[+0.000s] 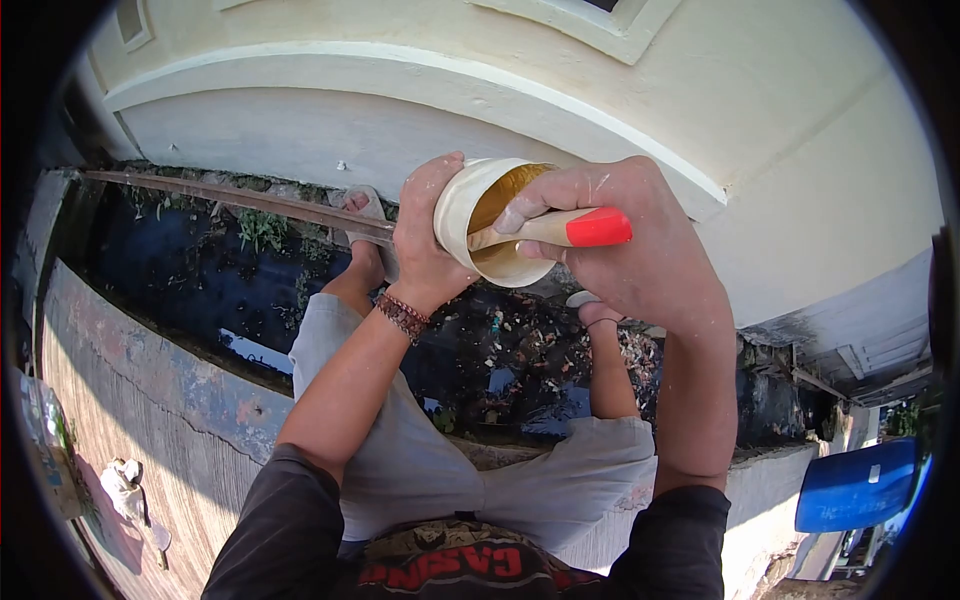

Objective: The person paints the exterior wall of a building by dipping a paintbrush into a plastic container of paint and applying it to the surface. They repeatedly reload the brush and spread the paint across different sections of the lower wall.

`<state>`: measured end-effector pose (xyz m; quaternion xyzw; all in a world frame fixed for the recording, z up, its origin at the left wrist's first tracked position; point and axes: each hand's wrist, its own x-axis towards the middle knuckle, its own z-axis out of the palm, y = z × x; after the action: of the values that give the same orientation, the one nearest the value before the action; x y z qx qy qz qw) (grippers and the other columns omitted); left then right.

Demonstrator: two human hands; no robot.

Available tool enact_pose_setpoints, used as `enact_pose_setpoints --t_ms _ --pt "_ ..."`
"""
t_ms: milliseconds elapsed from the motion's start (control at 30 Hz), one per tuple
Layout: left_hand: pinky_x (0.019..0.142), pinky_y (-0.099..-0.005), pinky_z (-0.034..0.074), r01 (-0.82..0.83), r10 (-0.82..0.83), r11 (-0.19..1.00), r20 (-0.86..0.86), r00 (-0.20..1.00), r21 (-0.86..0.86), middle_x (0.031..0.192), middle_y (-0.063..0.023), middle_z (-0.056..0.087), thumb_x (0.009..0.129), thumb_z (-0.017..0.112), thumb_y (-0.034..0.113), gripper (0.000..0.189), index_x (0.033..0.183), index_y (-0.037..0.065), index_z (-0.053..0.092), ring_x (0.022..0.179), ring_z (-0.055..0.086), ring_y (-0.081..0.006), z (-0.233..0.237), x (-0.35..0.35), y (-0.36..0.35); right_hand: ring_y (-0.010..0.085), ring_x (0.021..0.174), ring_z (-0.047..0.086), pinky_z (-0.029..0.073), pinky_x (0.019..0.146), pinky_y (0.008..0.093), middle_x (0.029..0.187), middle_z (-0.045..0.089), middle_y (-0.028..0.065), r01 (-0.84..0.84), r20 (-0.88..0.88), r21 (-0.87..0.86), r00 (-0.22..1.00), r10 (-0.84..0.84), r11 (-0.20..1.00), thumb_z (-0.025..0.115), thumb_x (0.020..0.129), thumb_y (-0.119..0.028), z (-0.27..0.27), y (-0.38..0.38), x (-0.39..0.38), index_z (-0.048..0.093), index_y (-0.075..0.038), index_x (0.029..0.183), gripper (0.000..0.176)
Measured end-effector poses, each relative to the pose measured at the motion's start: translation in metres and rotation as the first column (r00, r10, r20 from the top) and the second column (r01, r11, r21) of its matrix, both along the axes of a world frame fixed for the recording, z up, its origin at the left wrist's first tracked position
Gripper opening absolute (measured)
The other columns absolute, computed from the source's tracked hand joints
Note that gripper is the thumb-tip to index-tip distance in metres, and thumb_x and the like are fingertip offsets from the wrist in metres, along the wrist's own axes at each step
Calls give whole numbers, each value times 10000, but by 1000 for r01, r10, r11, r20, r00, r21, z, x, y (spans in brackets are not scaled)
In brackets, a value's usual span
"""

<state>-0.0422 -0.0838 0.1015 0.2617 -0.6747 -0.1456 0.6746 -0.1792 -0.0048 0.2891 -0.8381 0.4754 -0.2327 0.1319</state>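
Note:
A cream-coloured paint can (458, 208) is tilted so that its mouth faces right, with a yellowish inside. My left hand (425, 225) is wrapped round its left side and base. The fingers of my right hand (610, 235) pinch a paintbrush (585, 228) by its wooden handle, which ends in a red tip. The brush's other end points into the can, and its bristles are hidden there. Pale smears mark my right fingers. In front stands a cream wall (800, 150) with a raised white moulding (480, 70).
Below me runs a ditch (190, 260) of dark water with floating litter; my feet are on its far side. A long narrow bar (240, 200) lies along it. A blue barrel (858, 485) stands at right, and a crumpled pale object (122, 485) lies on the paving at left.

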Motion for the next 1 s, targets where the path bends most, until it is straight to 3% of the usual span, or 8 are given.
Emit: enact_pose_setpoints --t_ms 100,167,300,500,600,667,767,1000 --pt "984 -417 448 -27 28 997 13 1000 -66 1264 -177 559 600 900 190 833 1298 54 467 1153 556 -335 0 2 -2 194 683 661 519 656 300 792 703 106 107 -71 83 992 -102 991 725 752 -3 0 3 9 714 -36 915 166" --pt "984 -420 446 -64 67 994 30 997 -92 1269 -176 556 599 901 200 838 1301 55 467 1151 557 -334 3 4 -3 175 669 656 510 641 292 785 701 104 18 6 -2 1000 -18 1000 726 749 0 -12 -3 6 710 -26 919 172" --pt "983 -420 446 -43 44 995 10 999 -85 1271 -174 554 593 903 199 846 1304 55 468 1148 557 -336 1 5 -3 159 677 656 507 637 281 794 706 93 32 124 27 992 -35 999 736 744 -4 -16 -2 1 709 -20 921 180" --pt "978 -417 449 -51 53 998 60 997 -35 1257 -162 560 580 899 188 821 1280 54 491 1143 558 -331 3 9 -4 174 695 639 517 690 283 799 693 120 170 405 155 887 -220 973 732 712 34 -20 4 -4 702 -5 904 199" --pt "973 -411 452 -34 29 999 128 991 37 1213 -149 587 553 890 164 798 1251 57 519 1125 569 -321 7 13 -1 206 695 654 528 695 286 820 699 118 172 457 36 873 -170 984 753 706 22 -26 1 -14 707 -26 901 205" --pt "950 -347 483 20 -39 996 238 970 81 1209 -126 600 569 900 185 808 1264 42 514 1091 615 -251 10 16 -1 255 740 662 540 706 322 864 700 106 64 210 -340 978 10 938 756 673 11 -32 -4 -22 705 -54 933 273" --pt "918 -392 492 145 -182 962 148 972 231 1138 -137 627 525 856 127 766 1221 57 543 1046 618 -322 12 14 -1 291 813 665 547 728 358 921 694 91 -27 57 -513 996 66 858 742 632 -6 -48 -6 -28 696 -86 973 354" --pt "892 -379 510 243 -299 922 156 941 300 1114 -141 643 499 860 127 782 1211 38 549 1033 639 -310 15 20 -4 279 897 664 545 747 378 975 679 79 -109 -146 -581 989 28 807 731 596 -70 -51 7 -28 693 -101 1000 407"
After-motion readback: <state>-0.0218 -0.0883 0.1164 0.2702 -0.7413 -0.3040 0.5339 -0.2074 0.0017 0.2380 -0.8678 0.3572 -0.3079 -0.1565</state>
